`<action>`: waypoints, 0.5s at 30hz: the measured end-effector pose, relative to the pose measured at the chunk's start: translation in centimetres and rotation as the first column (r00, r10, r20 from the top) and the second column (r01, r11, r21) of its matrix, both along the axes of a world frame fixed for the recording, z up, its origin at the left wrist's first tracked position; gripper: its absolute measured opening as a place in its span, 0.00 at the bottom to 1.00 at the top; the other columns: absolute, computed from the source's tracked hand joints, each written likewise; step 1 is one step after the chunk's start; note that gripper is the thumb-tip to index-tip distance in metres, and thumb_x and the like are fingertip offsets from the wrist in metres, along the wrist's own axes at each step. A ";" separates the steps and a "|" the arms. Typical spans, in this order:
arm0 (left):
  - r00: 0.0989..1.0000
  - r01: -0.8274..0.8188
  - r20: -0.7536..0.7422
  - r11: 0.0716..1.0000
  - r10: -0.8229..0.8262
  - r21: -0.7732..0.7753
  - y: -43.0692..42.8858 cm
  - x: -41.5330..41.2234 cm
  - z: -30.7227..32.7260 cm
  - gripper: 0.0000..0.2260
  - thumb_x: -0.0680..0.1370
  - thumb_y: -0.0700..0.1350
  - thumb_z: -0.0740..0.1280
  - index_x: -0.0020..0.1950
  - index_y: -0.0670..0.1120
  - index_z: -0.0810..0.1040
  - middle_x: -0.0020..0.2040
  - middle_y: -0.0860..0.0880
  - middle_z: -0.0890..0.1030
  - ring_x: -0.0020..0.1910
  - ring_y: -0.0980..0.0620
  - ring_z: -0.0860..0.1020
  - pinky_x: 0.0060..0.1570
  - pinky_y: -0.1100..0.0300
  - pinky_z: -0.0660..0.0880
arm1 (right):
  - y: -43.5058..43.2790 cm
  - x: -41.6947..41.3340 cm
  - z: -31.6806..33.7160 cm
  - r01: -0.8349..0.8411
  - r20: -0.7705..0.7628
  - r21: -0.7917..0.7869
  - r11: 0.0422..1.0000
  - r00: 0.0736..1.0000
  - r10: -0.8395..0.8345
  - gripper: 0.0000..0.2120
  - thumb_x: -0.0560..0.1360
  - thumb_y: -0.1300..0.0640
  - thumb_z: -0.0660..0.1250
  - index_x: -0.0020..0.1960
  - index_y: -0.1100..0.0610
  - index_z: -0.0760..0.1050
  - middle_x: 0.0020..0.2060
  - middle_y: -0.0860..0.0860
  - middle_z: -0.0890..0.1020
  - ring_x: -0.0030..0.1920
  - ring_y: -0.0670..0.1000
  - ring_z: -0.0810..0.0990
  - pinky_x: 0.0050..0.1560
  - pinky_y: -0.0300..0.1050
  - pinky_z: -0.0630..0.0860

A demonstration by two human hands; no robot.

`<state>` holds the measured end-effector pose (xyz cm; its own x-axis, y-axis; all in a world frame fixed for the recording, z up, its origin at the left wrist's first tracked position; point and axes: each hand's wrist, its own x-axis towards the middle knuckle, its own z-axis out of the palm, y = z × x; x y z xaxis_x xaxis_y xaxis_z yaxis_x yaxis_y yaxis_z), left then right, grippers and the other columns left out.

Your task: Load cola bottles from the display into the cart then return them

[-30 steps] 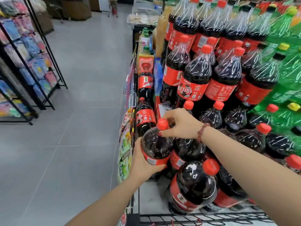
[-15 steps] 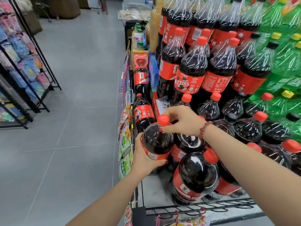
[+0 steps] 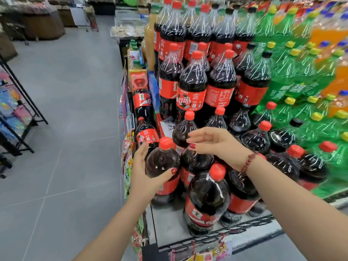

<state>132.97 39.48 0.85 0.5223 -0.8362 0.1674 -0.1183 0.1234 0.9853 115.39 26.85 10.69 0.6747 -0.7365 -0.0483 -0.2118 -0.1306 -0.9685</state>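
Head view, both forearms entering from the bottom of the frame.

Nearest: black wire shelf rail (image 3: 244, 226) across lower centre, with grey shelf board behind it. Just past the rail stands a large dark cola bottle with red cap and red label (image 3: 207, 196), upright and untouched.

Left of it, centre frame: a second dark cola bottle with red screw cap (image 3: 162, 164), upright at the shelf's left corner. Left hand (image 3: 142, 172) wraps its outer side, thumb across the front above the label. This is a firm grasp, placed low enough to carry the weight. Judgement: bottle being seated in, or lifted from, its corner slot; which one I cannot tell.

Right hand (image 3: 216, 144), red bead bracelet (image 3: 248, 162) at the wrist, hangs released above the neighbouring bottles. Fingers are straight and grasp nothing. Contact with the bottle beneath: cannot tell.

In the way: bottles packed shoulder to shoulder, so little room beside the held one. Hanging snack packets (image 3: 129, 166) sit just beside the left hand's knuckles.

Farther: upper tier of tall cola bottles (image 3: 192, 85). Green soda bottles with yellow caps (image 3: 293, 76) fill the right of frame, blurred. Grey tiled floor (image 3: 66, 110) lies to the left, with a black wire rack (image 3: 20, 102) at the left edge. Cart not in view.
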 end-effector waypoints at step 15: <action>0.971 0.167 -0.098 0.914 -0.217 -0.369 2.7 -19.9 8.9 0.29 0.68 0.22 0.67 0.60 0.51 0.73 0.59 0.55 0.81 0.66 0.55 0.75 0.69 0.58 0.68 | 9.0 -26.8 0.5 0.409 0.219 0.029 0.912 0.888 -0.405 0.14 0.71 0.67 0.71 0.55 0.58 0.79 0.51 0.56 0.84 0.51 0.50 0.82 0.54 0.43 0.79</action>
